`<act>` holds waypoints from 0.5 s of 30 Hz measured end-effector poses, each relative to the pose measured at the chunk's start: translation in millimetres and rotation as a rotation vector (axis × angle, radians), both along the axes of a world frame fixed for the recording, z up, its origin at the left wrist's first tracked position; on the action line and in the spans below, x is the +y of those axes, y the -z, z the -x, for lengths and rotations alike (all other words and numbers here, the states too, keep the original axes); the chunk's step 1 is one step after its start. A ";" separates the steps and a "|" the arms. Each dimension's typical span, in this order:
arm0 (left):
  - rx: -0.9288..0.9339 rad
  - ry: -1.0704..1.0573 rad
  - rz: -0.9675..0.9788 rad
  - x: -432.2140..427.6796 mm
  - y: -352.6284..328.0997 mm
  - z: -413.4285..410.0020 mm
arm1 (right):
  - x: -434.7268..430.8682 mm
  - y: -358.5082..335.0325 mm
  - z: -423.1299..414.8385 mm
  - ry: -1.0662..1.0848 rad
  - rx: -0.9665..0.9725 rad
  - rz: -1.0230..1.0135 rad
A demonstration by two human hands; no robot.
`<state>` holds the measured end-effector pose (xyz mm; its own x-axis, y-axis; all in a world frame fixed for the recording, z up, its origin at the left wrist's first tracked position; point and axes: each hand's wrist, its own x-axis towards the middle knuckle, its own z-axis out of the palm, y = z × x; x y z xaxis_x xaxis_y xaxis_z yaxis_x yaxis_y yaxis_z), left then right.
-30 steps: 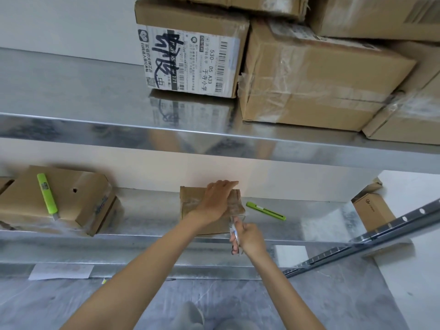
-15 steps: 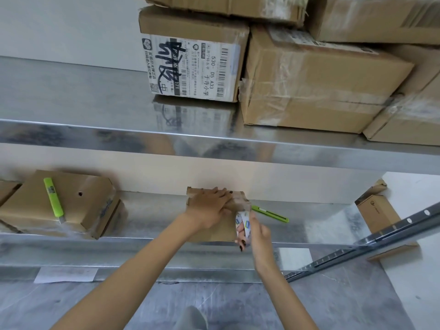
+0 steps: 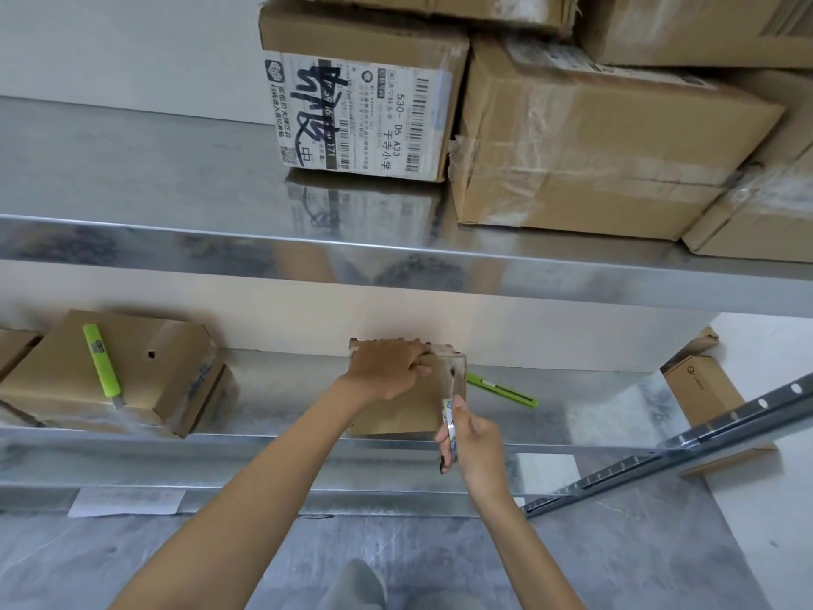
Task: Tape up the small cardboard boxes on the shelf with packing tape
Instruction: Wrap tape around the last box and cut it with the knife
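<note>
While left hand (image 3: 387, 372) grips box (image 3: 407, 411) — right hand (image 3: 477, 444) half-hides tape roll (image 3: 449, 422) (edge-on).

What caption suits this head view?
A person's left hand grips a small cardboard box on the lower shelf while the right hand holds packing tape at its right edge.

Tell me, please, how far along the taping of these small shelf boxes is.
Looks done: the left box shows clear tape over its end. In hand: the left hand grips the middle box while the right hand holds the tape roll, a strip running up the box's right side. Left: finishing this strip; the far-left box is too cropped to judge.
</note>
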<state>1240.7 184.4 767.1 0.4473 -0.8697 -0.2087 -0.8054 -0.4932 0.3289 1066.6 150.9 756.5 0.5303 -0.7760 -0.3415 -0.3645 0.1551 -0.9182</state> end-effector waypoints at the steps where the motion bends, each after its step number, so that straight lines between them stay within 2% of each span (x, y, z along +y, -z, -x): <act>1: -0.005 0.004 0.004 0.3 -2.1 0.3 | -0.4 0.3 0.8 -0.004 0.004 0.005; 8: -0.013 0.035 0.006 1.0 -4.5 3.2 | -3.0 1.8 1.1 -0.029 0.051 -0.010; 15: -0.109 0.091 0.007 7.1 11.2 8.0 | 5.4 2.6 11.0 -0.042 0.057 -0.027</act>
<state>1232.7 191.5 755.9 0.3861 -0.9090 -0.1569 -0.8779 -0.4143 0.2399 1055.6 156.4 753.9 0.5411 -0.7436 -0.3929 -0.4229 0.1633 -0.8914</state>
